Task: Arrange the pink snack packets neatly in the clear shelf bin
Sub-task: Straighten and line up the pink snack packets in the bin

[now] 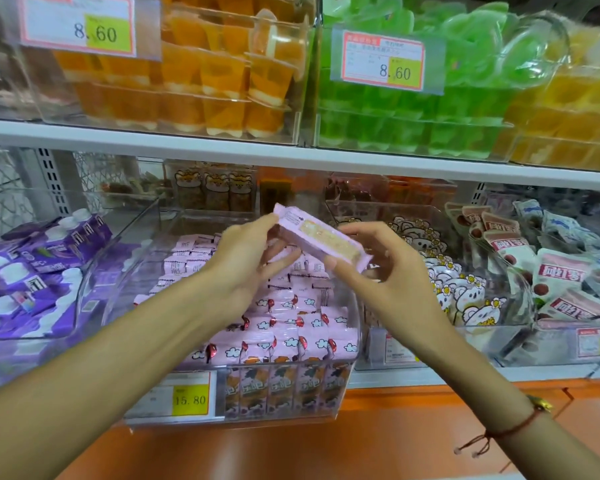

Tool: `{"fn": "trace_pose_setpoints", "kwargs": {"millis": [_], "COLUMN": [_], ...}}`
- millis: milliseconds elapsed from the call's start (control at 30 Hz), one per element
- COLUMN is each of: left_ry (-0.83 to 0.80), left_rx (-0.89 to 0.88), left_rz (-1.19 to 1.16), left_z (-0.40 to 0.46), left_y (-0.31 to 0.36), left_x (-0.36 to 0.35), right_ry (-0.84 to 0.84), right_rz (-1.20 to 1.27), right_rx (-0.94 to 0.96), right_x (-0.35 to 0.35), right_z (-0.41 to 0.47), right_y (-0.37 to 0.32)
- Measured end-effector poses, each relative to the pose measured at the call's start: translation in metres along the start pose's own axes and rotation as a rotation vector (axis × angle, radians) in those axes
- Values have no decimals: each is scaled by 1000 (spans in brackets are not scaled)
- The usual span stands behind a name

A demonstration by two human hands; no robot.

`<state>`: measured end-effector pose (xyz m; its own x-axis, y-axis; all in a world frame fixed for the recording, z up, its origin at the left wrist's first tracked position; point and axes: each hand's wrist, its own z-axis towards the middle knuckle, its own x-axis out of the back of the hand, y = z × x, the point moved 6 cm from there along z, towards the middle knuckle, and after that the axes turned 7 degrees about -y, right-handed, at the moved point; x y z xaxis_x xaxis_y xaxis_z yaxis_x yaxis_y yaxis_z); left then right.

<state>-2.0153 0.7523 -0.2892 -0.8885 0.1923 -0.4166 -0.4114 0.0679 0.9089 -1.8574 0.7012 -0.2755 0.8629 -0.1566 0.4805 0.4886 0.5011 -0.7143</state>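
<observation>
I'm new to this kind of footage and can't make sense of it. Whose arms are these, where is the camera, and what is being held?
There is no machine here. A person wears a camera on the head, looking forward and down, so the two arms reaching in from below are their own. They stand at a shop shelf. The left hand and right hand together hold one pink packet by its ends, tilted, above a clear bin already packed with rows of similar pink packets. A yellow price tag on the bin's front reads 15.80. Purple cartons fill the bin to the left, and orange jelly cups sit on the shelf above.
</observation>
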Motion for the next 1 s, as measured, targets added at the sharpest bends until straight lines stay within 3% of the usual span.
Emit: {"fn": "trace_pose_setpoints", "kwargs": {"millis": [100, 167, 267, 433, 533, 700, 833, 933, 1000], "left_ry": [-41, -184, -321, -216, -152, -150, -286, -449, -465], "left_rx": [-76, -170, -187, -144, -55, -19, -178, -162, -171], "left_rz": [379, 610, 643, 607, 477, 454, 784, 1147, 1340], "left_z": [2, -2, -7, -5, -4, -5, -6, -8, -9], "left_y": [4, 8, 8, 7, 1, -13, -16, -31, -35], "left_x": [7, 1, -4, 9, 12, 8, 1, 6, 14], "right_ry": [88, 63, 40, -21, 48, 148, 280, 294, 260], "right_rz": [365, 524, 691, 709, 639, 427, 236, 87, -49], "right_rx": [-204, -351, -490, -573, -522, -199, 16, 73, 112], "right_x": [6, 4, -1, -9, -2, 6, 14, 21, 21], "right_z": [2, 1, -1, -2, 3, 5, 1, 2, 2], "right_y": [9, 18, 25, 28, 25, 11, 1, -2, -5]}}
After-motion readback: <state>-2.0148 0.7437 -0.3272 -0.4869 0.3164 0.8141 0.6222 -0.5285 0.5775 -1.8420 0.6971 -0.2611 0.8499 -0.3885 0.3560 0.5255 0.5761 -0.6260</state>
